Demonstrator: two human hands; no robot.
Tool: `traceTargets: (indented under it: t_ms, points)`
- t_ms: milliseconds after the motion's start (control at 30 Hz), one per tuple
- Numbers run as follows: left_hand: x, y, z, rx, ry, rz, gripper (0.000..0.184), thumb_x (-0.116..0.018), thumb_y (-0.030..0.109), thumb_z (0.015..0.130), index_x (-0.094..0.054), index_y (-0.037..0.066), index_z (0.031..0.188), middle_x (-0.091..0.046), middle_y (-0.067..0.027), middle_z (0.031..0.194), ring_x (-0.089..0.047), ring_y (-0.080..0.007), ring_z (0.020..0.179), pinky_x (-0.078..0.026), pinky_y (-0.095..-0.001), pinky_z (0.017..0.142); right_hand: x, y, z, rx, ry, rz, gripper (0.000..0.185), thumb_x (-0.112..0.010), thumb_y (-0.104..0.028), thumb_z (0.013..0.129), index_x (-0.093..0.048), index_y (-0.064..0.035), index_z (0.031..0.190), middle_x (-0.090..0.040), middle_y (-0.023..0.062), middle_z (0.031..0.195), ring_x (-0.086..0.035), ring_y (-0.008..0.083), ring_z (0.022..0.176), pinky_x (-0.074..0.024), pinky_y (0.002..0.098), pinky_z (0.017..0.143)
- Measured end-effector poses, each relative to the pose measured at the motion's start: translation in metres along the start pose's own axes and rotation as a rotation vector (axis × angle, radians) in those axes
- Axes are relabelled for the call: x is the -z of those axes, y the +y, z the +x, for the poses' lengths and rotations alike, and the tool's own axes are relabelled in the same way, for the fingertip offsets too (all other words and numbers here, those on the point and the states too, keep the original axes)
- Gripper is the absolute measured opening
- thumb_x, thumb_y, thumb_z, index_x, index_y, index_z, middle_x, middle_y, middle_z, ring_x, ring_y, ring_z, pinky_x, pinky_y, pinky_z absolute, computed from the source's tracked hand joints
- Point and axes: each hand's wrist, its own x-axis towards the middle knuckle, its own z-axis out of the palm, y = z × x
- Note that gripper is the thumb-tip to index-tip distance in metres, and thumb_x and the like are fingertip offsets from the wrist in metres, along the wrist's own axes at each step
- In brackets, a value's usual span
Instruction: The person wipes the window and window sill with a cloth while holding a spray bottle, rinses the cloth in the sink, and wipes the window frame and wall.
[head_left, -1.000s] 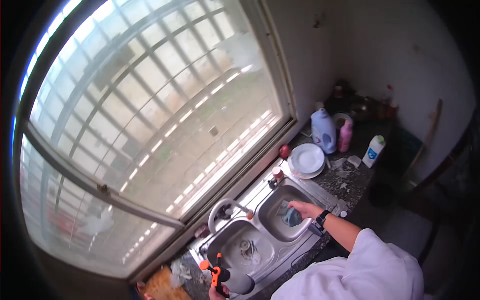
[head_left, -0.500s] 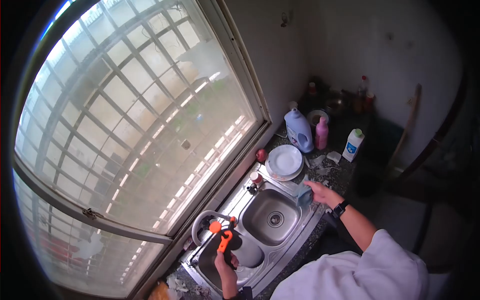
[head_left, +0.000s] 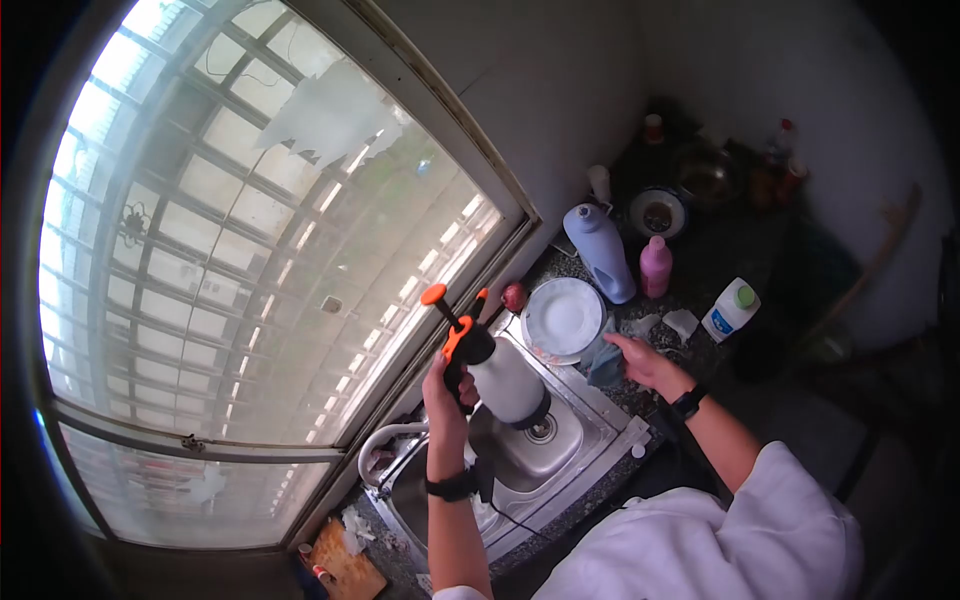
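My left hand (head_left: 446,395) is wrapped round the black handle of a pump spray bottle (head_left: 507,382), white-bodied with an orange collar and plunger knob. The bottle is tilted above the sink, its base over the right basin (head_left: 555,452). In my right hand (head_left: 645,364) a blue-grey cloth (head_left: 603,362) is gripped and hangs down beside the front edge of the white plates (head_left: 562,316). Whether the cloth touches the plates I cannot tell.
Behind the plates stand a lavender jug (head_left: 600,255), a pink bottle (head_left: 655,268) and a white bottle with a green cap (head_left: 732,310). A curved faucet (head_left: 380,445) rises by the left basin. The barred window (head_left: 260,260) borders the counter on the left.
My left hand has lifted the spray bottle up and rightward, from over the left basin to above the right one. My right hand, with the cloth, has shifted slightly toward the plates.
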Motion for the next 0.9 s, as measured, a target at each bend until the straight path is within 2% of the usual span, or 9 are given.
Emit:
traceTargets:
  t_ms: [33, 100, 200, 233, 300, 400, 733, 833, 900]
  points:
    - [-0.009, -0.001, 0.015, -0.005, 0.010, 0.027, 0.039, -0.050, 0.045, 0.095, -0.052, 0.007, 0.084, -0.040, 0.0029, 0.057, -0.036, -0.0061, 0.046, -0.027, -0.0209, 0.042, 0.004, -0.003, 0.003, -0.018, -0.008, 0.000, 0.043, -0.047, -0.034, 0.099, -0.061, 0.0033, 0.114, -0.070, 0.0166, 0.104, -0.069, 0.0279, 0.095, -0.0543, 0.0412, 0.086]
    - [-0.032, 0.002, 0.038, 0.007, 0.016, 0.035, 0.040, -0.051, 0.047, 0.094, -0.052, 0.008, 0.085, -0.040, 0.0032, 0.057, -0.036, -0.0064, 0.045, -0.029, -0.0216, 0.042, 0.012, -0.011, 0.013, -0.041, -0.038, 0.027, 0.035, -0.053, -0.033, 0.096, -0.063, -0.0041, 0.112, -0.069, 0.0081, 0.104, -0.069, 0.0196, 0.091, -0.0558, 0.0371, 0.082]
    - [-0.057, 0.003, 0.074, 0.028, 0.031, 0.039, 0.041, -0.051, 0.048, 0.094, -0.052, 0.007, 0.084, -0.040, 0.0032, 0.057, -0.036, -0.0064, 0.045, -0.029, -0.0221, 0.042, 0.019, -0.018, 0.020, -0.022, 0.007, 0.033, 0.033, -0.055, -0.034, 0.095, -0.063, -0.0056, 0.111, -0.070, 0.0059, 0.101, -0.069, 0.0183, 0.089, -0.0559, 0.0372, 0.078]
    - [-0.065, 0.003, 0.086, 0.050, 0.021, 0.078, 0.040, -0.050, 0.046, 0.094, -0.052, 0.007, 0.084, -0.040, 0.0031, 0.057, -0.035, -0.0065, 0.045, -0.029, -0.0223, 0.042, 0.020, -0.021, 0.020, -0.018, 0.005, 0.037, 0.033, -0.055, -0.034, 0.095, -0.063, -0.0056, 0.111, -0.070, 0.0059, 0.101, -0.069, 0.0183, 0.089, -0.0559, 0.0372, 0.078]
    - [-0.078, 0.001, 0.109, 0.074, 0.007, 0.115, 0.039, -0.049, 0.045, 0.094, -0.052, 0.007, 0.083, -0.040, 0.0030, 0.057, -0.035, -0.0066, 0.044, -0.029, -0.0225, 0.041, 0.021, -0.028, 0.018, -0.003, 0.044, 0.070, 0.032, -0.053, -0.033, 0.096, -0.063, -0.0057, 0.110, -0.070, 0.0080, 0.101, -0.068, 0.0203, 0.092, -0.0536, 0.0386, 0.086]
    - [-0.080, -0.007, 0.136, 0.012, 0.010, 0.196, 0.032, -0.043, 0.035, 0.095, -0.051, 0.006, 0.082, -0.039, 0.0029, 0.056, -0.034, -0.0078, 0.044, -0.029, -0.0251, 0.041, 0.028, -0.032, 0.020, -0.021, 0.055, 0.070, 0.034, -0.052, -0.033, 0.097, -0.062, -0.0040, 0.111, -0.070, 0.0101, 0.103, -0.068, 0.0220, 0.095, -0.0534, 0.0391, 0.087]
    - [-0.068, -0.014, 0.167, 0.134, -0.002, 0.318, 0.035, -0.043, 0.039, 0.094, -0.050, 0.007, 0.081, -0.040, 0.0015, 0.056, -0.037, -0.0101, 0.042, -0.032, -0.0274, 0.041, 0.036, -0.037, 0.029, -0.026, -0.081, 0.043, 0.048, -0.040, -0.040, 0.100, -0.059, 0.0009, 0.118, -0.069, 0.0154, 0.109, -0.067, 0.0280, 0.101, -0.0482, 0.0425, 0.096]
    - [-0.066, -0.014, 0.160, 0.159, 0.060, 0.274, 0.031, -0.041, 0.034, 0.093, -0.051, 0.007, 0.082, -0.041, 0.0006, 0.056, -0.038, -0.0105, 0.042, -0.032, -0.0277, 0.041, 0.022, -0.047, 0.023, -0.028, -0.073, 0.096, 0.050, -0.041, -0.043, 0.099, -0.057, -0.0010, 0.121, -0.067, 0.0154, 0.114, -0.064, 0.0282, 0.107, -0.0477, 0.0443, 0.096]
    - [-0.057, -0.018, 0.158, 0.195, 0.117, 0.214, 0.028, -0.039, 0.030, 0.093, -0.051, 0.006, 0.082, -0.042, 0.0000, 0.056, -0.037, -0.0108, 0.042, -0.033, -0.0279, 0.041, 0.013, -0.050, 0.021, -0.024, -0.069, 0.147, 0.056, -0.039, -0.050, 0.098, -0.054, -0.0039, 0.127, -0.061, 0.0151, 0.123, -0.059, 0.0277, 0.114, -0.0465, 0.0466, 0.098]
